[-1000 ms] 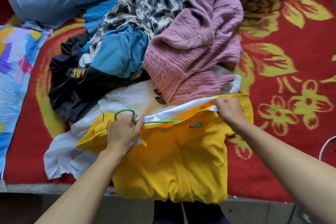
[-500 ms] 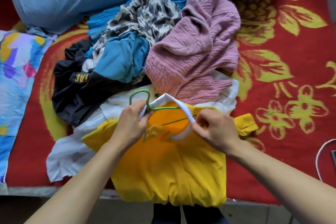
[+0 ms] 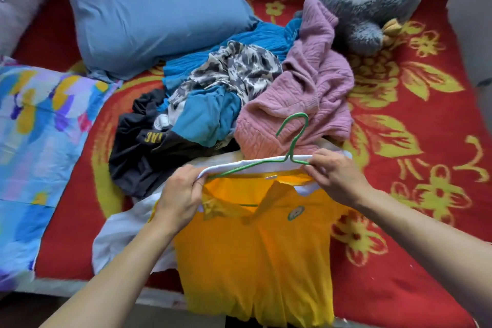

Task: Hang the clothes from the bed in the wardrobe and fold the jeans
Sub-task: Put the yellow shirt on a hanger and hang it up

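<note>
Far over on the left of my feed, a bright patterned quilt [image 3: 40, 141] lies along the side of the bed, and beyond it a blue pillow [image 3: 149, 21] sits toward the head. Next comes the pile of clothes on the red flowered blanket [image 3: 426, 221]. A black shirt [image 3: 138, 165] with yellow lettering is at the left, a blue top [image 3: 207, 120] and a leopard-print piece [image 3: 239, 69] are heaped beside it, and a pink sweater [image 3: 306, 104] makes up the right of the heap. A white garment [image 3: 119, 237] lies flat beneath the pile and pokes out toward the near edge.

In front of the pile I see the left hand [image 3: 181, 194]. Its fingers and thumb pinch the left end of the white collar of a yellow shirt [image 3: 253, 261], right where the left arm of a green wire hanger [image 3: 294, 141] runs into the neck opening. The hanger sits inside the neck, with its lower bar showing through the opening. Its hook stands up out of the collar, in front of the pink sweater. The collar is stretched between the two hands, and the shirt faces front-up on the near part of the bed, its lower half draped past the edge toward me. The right hand [image 3: 335, 176] has its fingers curled round the right end of the collar and the hanger's shoulder together. Farther right and back, a grey plush toy [image 3: 367, 0] rests at the head of the bed, touching the pink sweater's upper end.
</note>
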A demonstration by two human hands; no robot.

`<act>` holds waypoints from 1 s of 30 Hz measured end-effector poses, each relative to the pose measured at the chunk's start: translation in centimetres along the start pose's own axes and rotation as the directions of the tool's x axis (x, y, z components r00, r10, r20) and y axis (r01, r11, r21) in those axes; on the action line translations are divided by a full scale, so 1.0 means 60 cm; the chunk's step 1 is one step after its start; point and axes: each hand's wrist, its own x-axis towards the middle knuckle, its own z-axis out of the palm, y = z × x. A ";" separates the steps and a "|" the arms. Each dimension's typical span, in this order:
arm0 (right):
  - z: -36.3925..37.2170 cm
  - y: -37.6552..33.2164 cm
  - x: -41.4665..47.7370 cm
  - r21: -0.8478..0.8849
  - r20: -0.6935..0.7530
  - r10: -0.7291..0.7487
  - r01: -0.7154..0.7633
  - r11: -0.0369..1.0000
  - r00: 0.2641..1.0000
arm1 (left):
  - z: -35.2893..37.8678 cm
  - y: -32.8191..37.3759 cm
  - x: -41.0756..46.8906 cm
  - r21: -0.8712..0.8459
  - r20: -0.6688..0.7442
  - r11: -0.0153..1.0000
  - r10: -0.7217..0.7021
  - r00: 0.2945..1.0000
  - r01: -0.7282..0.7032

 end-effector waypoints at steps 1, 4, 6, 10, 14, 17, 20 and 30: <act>-0.016 -0.009 0.004 0.021 -0.026 -0.027 0.028 0.999 0.999 | -0.006 0.012 -0.001 -0.012 0.006 1.000 0.006 1.000 -0.006; -0.065 -0.067 0.021 0.089 -0.083 -0.086 0.093 0.992 0.993 | -0.027 0.068 0.006 -0.121 0.019 0.992 0.028 0.999 -0.025; -0.096 -0.113 0.027 0.135 -0.107 -0.107 0.121 0.983 0.988 | -0.054 0.110 0.013 -0.197 -0.046 0.979 0.037 0.998 -0.045; -0.182 -0.182 0.039 0.175 -0.150 -0.107 0.133 0.976 0.983 | -0.129 0.170 0.031 -0.233 -0.143 0.968 0.057 0.988 -0.089; -0.281 -0.232 0.036 0.296 -0.145 -0.073 0.113 0.949 0.987 | -0.218 0.223 0.031 -0.184 -0.090 0.959 0.201 0.976 -0.214; -0.356 -0.278 0.034 0.261 -0.171 -0.183 0.223 0.939 0.968 | -0.285 0.266 0.020 -0.078 -0.162 0.943 0.307 0.938 -0.322; -0.437 -0.350 0.035 0.171 -0.124 -0.296 0.315 0.934 0.947 | -0.354 0.321 -0.006 -0.015 -0.277 0.910 0.394 0.876 -0.413; -0.534 -0.503 -0.046 0.303 -0.179 -0.608 0.631 0.714 0.774 | -0.496 0.405 -0.231 0.234 -0.636 0.971 0.187 0.749 -0.044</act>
